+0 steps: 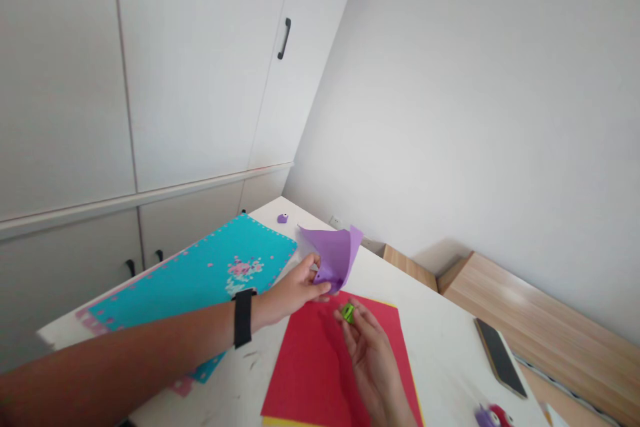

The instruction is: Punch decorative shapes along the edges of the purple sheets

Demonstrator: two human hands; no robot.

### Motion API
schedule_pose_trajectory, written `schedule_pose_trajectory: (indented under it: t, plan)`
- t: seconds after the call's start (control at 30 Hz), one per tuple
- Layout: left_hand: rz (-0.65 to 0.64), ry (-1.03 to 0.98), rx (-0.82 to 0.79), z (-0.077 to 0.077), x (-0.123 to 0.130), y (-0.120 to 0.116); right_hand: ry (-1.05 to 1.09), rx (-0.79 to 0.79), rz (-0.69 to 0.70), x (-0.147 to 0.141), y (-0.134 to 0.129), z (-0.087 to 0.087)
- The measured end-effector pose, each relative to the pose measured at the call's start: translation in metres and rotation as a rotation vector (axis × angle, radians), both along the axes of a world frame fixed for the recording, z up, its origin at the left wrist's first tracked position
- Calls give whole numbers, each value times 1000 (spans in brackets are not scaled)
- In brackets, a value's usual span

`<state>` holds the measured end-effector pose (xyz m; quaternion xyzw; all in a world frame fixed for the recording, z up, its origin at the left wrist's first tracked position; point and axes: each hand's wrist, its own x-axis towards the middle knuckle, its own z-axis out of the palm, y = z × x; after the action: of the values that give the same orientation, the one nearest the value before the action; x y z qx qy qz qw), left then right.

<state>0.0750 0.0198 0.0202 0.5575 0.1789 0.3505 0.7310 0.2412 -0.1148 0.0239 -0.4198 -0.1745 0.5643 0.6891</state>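
Observation:
My left hand (305, 283) is closed on the lower edge of a curled purple sheet of paper (336, 250), lifted above the table. Small dark holes show near the sheet's gripped edge. In the fingertips of my right hand (371, 347) is a small green paper punch (348, 312), just below the purple sheet. Beneath my right hand lies a red sheet of paper (305, 373), with yellow paper showing at its edges.
A blue sheet (200, 273) with a perforated border and scattered bits lies left on the white table (425, 340). A small purple punch (283, 218) stands at the far corner; purple and red ones (493, 415) sit front right. A dark phone-like slab (500, 357) lies right.

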Motion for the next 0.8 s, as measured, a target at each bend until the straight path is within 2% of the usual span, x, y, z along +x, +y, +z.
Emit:
schedule_pose_trajectory:
  t: [0.17, 0.33, 0.47, 0.6, 0.8]
  plan:
    - [146, 189, 450, 0, -9, -4, -43, -43, 59, -1, -5, -2]
    - [214, 336, 683, 9, -18, -7, -145, -86, 3, 28, -7, -6]
    - [174, 438, 889, 10, -20, -7, -194, -119, 18, 47, -9, -5]
    - [107, 472, 1093, 15, -24, -7, -282, -143, -29, 55, -13, 1]
    - [77, 451, 1256, 18, -24, -9, -352, -109, 81, 41, -10, -1]
